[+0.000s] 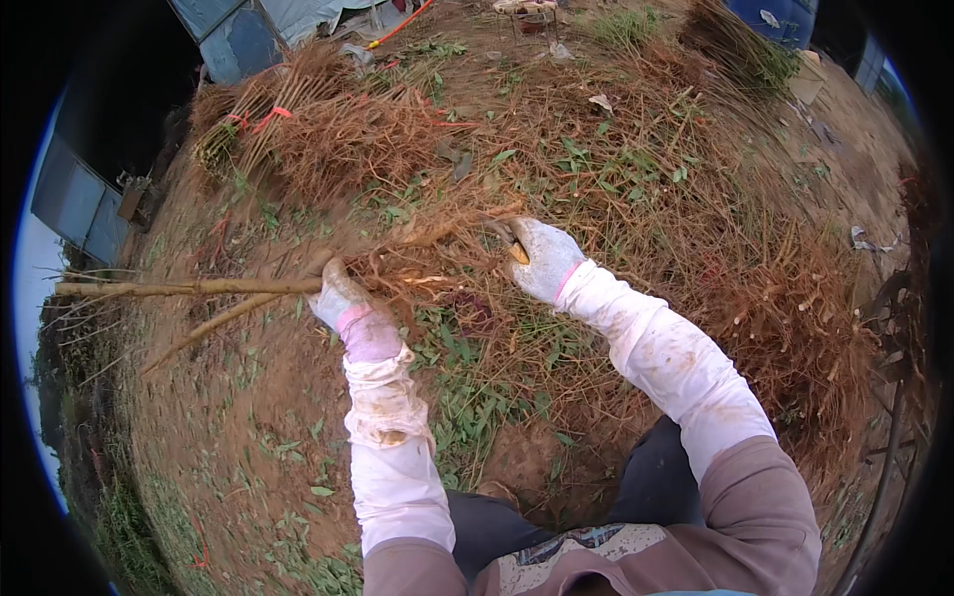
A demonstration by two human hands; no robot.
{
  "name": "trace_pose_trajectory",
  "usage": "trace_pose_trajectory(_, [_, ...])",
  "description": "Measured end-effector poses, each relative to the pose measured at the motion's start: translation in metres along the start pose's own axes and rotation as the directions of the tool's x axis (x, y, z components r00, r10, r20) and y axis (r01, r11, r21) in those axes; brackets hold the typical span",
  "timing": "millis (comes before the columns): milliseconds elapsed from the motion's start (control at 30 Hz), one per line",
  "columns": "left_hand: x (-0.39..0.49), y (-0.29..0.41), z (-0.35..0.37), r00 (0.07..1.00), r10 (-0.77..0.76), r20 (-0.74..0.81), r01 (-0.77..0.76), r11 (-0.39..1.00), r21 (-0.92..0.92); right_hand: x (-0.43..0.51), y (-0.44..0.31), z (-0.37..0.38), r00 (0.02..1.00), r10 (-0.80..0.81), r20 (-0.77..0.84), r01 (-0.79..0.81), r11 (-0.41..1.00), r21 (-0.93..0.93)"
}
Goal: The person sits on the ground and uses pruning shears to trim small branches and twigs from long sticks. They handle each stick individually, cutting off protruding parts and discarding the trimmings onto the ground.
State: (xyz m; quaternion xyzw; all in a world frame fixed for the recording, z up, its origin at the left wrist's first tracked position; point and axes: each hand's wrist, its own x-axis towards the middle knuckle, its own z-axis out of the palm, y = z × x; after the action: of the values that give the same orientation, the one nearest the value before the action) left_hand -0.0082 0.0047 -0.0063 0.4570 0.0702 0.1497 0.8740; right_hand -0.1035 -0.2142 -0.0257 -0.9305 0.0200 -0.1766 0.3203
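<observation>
My left hand (337, 290), in a soiled white glove, is closed round the base of a woody plant. Its brown stems (194, 287) reach out to the left, one of them forking lower. A tangle of thin reddish roots (391, 264) spreads from my fist to the right. My right hand (542, 255), gloved too, grips a small hand tool with a yellow-orange handle (519, 253). The tool's dark metal end points left over the roots. Blur and my fingers hide whether it is a knife or pruning shears.
Bundles of rooted stems (298, 119), bound with red ties, lie at the back left. Cut roots and twigs (626, 201) cover the ground ahead, with a thick root heap (790, 335) at right. A stool (525, 9) and a blue container (775, 18) stand at the back.
</observation>
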Motion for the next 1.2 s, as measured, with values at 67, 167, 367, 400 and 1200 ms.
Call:
trace_pose_trajectory(67, [0.023, -0.011, -0.021, 0.992, 0.121, -0.036, -0.115, 0.985, 0.129, -0.006, -0.005, 0.012, 0.995, 0.057, 0.087, -0.058, 0.998, 0.005])
trace_pose_trajectory(167, [0.031, -0.036, -0.009, 0.987, 0.162, 0.005, -0.162, 0.986, 0.036, -0.029, 0.029, 0.030, 0.989, 0.078, 0.127, -0.065, 0.993, -0.102])
trace_pose_trajectory(367, [0.017, -0.026, -0.019, 0.970, 0.239, 0.054, -0.222, 0.760, 0.610, -0.041, 0.079, 0.009, 0.961, 0.244, 0.130, -0.246, 0.969, -0.004])
trace_pose_trajectory(400, [0.016, -0.023, -0.027, 0.945, 0.299, 0.136, -0.282, 0.525, 0.803, -0.035, 0.069, 0.006, 0.955, 0.227, 0.189, -0.276, 0.913, 0.299])
trace_pose_trajectory(1200, [-0.073, -0.031, -0.014, 0.684, -0.109, 0.721, -0.730, -0.099, 0.677, -0.017, -0.034, -0.014, 0.792, -0.121, 0.599, -0.611, -0.140, 0.779])
